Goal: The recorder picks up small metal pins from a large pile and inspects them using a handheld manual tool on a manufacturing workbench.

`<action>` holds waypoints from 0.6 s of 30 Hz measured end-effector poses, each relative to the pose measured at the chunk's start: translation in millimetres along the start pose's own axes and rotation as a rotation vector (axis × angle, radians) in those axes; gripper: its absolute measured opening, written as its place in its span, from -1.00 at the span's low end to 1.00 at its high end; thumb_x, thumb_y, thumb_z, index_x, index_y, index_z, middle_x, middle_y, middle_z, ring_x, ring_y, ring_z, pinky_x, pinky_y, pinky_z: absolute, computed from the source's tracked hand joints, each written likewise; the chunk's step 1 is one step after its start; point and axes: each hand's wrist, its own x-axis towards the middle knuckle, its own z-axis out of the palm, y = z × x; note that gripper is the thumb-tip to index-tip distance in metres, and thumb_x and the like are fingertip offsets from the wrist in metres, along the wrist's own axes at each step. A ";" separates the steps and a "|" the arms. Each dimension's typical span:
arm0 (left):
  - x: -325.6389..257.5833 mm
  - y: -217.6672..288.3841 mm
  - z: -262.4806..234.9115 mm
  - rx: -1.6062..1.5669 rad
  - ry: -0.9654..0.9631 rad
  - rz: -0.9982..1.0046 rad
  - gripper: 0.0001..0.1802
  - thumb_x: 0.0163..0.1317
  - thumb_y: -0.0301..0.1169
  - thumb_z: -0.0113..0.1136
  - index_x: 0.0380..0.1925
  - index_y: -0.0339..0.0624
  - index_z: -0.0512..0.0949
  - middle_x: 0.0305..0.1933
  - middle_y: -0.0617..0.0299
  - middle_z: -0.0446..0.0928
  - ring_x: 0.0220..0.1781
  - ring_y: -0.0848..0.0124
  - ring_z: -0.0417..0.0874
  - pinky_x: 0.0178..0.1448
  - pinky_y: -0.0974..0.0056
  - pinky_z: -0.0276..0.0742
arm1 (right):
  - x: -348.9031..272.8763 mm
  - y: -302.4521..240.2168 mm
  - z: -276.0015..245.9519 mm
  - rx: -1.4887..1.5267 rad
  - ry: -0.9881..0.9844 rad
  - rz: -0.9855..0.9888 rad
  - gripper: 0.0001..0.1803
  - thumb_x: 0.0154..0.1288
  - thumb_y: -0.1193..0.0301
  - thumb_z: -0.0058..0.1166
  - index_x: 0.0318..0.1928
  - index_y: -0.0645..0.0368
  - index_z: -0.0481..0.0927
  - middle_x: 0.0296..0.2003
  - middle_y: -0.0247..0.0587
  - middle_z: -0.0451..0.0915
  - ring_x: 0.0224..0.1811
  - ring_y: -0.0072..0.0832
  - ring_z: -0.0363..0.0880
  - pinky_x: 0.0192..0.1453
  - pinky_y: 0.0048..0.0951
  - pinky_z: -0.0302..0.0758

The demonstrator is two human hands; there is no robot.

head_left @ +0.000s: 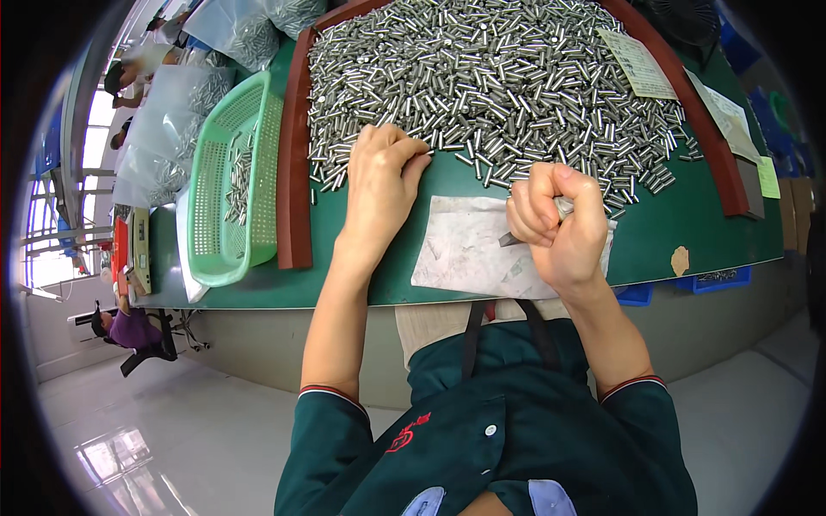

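Note:
A wide heap of short silvery metal pins [482,77] spreads over the green tabletop [344,279]. At its near edge, my left hand [377,189] has thumb and forefinger pinched together beside the pins. A small dark end shows at those fingertips, too little to name. My right hand [564,219] is closed in a fist above a smudged white cloth [456,249]. From under its fingers juts the grey, flat tip of a slim object [509,240]. Something pale shows inside the curled fingers, and the rest is hidden by the hand.
Dark red rails [294,172] border the heap. Left of it stands a green perforated basket [206,193] with some pins, beside clear bags of pins [172,120]. Paper sheets [637,64] lie at the right. Blue bins [723,278] sit below the edge. Other people [133,327] are at far left.

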 end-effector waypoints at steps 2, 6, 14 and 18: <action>-0.5 0.7 2.9 -0.003 -0.017 0.002 -0.91 -0.16 -0.57 0.19 -0.56 -0.27 0.53 -0.52 0.17 0.40 -0.40 0.23 0.37 -0.27 0.22 0.28 | -0.5 0.3 -2.2 0.002 0.003 0.004 -0.62 0.18 0.34 -0.42 -0.78 0.14 0.12 -0.85 -0.42 0.08 -0.81 -0.72 -0.12 -0.72 -0.62 -0.13; -2.3 3.1 4.4 -0.119 0.004 -0.028 -0.91 -0.14 -0.57 0.18 -0.54 -0.27 0.50 -0.48 0.17 0.42 -0.37 0.23 0.38 -0.25 0.24 0.29 | -0.5 -0.5 -4.4 -0.009 0.010 -0.002 -0.62 0.18 0.34 -0.42 -0.78 0.14 0.12 -0.85 -0.42 0.08 -0.81 -0.72 -0.12 -0.72 -0.62 -0.13; -7.1 3.6 -3.2 -0.556 -0.114 -0.454 -0.92 0.04 -0.53 0.11 -0.44 -0.30 0.51 -0.48 0.28 0.50 -0.49 0.56 0.41 -0.38 0.46 0.32 | 0.5 -0.3 -4.1 -0.010 0.005 0.002 -0.62 0.18 0.33 -0.42 -0.77 0.14 0.12 -0.85 -0.42 0.08 -0.81 -0.72 -0.11 -0.72 -0.62 -0.13; -7.2 -1.8 -7.4 -1.048 -0.172 -0.606 -0.83 0.14 -0.48 0.04 -0.29 -0.33 0.49 -0.44 0.24 0.51 -0.46 0.60 0.42 -0.33 0.51 0.36 | -0.1 0.4 -3.4 0.003 0.011 0.006 -0.62 0.18 0.33 -0.42 -0.77 0.13 0.12 -0.85 -0.42 0.08 -0.81 -0.71 -0.11 -0.71 -0.62 -0.12</action>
